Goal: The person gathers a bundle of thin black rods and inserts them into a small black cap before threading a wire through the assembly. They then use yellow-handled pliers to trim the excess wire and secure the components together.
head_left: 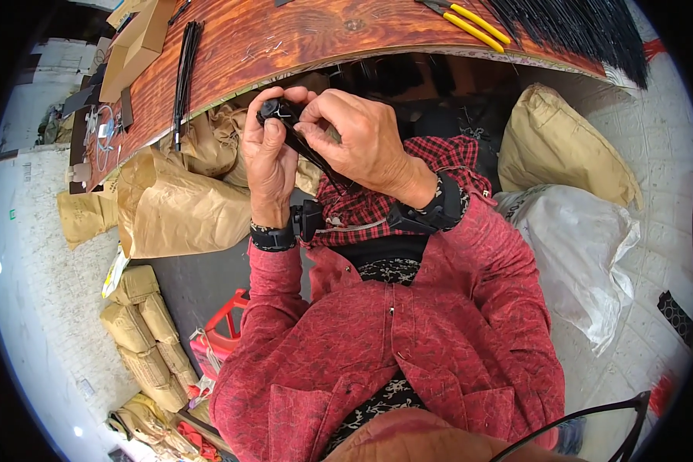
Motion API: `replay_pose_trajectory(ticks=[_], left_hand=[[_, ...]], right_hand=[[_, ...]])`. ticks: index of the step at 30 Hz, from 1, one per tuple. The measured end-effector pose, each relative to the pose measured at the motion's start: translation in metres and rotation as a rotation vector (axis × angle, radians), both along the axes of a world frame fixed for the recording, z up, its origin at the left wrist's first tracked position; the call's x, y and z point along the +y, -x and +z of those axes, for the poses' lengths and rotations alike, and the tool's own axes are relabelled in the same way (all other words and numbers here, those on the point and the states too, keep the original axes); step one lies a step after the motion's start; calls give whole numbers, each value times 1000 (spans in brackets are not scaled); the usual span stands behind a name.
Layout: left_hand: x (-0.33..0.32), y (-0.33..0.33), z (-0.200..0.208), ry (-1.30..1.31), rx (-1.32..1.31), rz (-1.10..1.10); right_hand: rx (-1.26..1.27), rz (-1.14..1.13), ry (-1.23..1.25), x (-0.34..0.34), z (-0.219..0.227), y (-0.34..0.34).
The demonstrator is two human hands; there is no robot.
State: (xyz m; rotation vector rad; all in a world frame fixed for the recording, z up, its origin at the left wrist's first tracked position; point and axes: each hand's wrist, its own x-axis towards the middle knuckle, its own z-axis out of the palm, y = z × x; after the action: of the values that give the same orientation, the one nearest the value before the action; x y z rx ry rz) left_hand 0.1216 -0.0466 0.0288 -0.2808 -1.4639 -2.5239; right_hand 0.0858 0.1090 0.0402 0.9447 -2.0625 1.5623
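Above my lap, in front of the table edge, my left hand (268,150) is closed round the top of a bundle of thin black strands (309,151). I cannot tell whether they are wires or cable ties. The bundle slants down to the right, its rounded black end up between my left thumb and fingers. A thin pale strip or wire shows near that end. My right hand (358,137) is closed too, thumb and fingers pinched against the bundle's side just below the end. What exactly lies between those fingertips is hidden.
On the wooden table (316,35) lie another black bundle (183,85), yellow-handled pliers (470,27), a pile of black strands (574,31) and a cardboard box (137,50). Brown paper (181,204) is at left; a tan sack (566,142) and white plastic bag (574,250) stand at right.
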Motion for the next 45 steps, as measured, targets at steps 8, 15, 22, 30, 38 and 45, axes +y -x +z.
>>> replay_pose_trajectory(ticks=[8, 15, 22, 30, 38, 45], left_hand=[[2, 1, 1, 14, 23, -12], [11, 7, 0, 38, -12, 18], [30, 10, 7, 72, -21, 15], [36, 13, 7, 313, 28, 70], [46, 15, 9, 354, 41, 93], [50, 15, 8, 408, 49, 130]], right_hand=[[46, -32, 52, -1, 0, -2], [-184, 20, 56, 9, -3, 3], [-276, 72, -9, 31, 0, 12], [-161, 25, 83, 35, 17, 4], [-33, -18, -11, 37, 18, 3], [15, -43, -85, 48, 25, 10]])
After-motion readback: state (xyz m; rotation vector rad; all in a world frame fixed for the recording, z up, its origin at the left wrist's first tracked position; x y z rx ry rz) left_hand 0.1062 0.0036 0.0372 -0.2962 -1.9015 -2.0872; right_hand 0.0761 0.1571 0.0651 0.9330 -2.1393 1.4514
